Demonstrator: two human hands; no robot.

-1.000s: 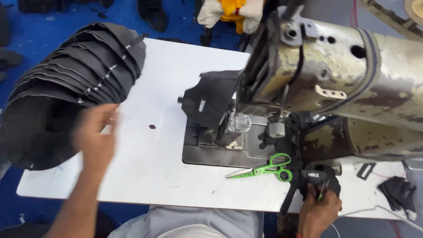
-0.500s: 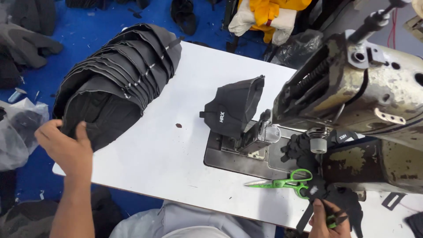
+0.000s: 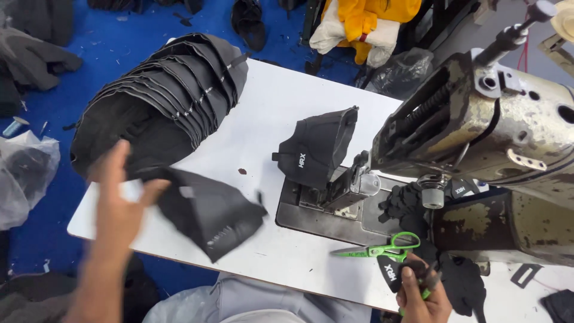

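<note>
My left hand (image 3: 122, 206) holds a flat black fabric piece (image 3: 209, 215) just off the near end of a long fanned stack of black fabric pieces (image 3: 161, 107) at the left of the white table (image 3: 269, 113). My right hand (image 3: 421, 296) at the table's near edge grips a small black labelled fabric piece (image 3: 391, 274), close to green-handled scissors (image 3: 382, 248). A sewn black piece (image 3: 317, 149) sits on the bed of the worn metal sewing machine (image 3: 496, 131), by its needle area (image 3: 359, 182).
More black pieces (image 3: 463, 287) lie under the machine arm at the right. Blue floor surrounds the table, with dark cloth heaps, a clear plastic bag (image 3: 24, 173) at the left, and yellow and white cloth (image 3: 365, 24) at the back.
My left hand, which was resting on the near end of the stack, has pulled one black piece off it toward the middle of the table. The view shifted left.
</note>
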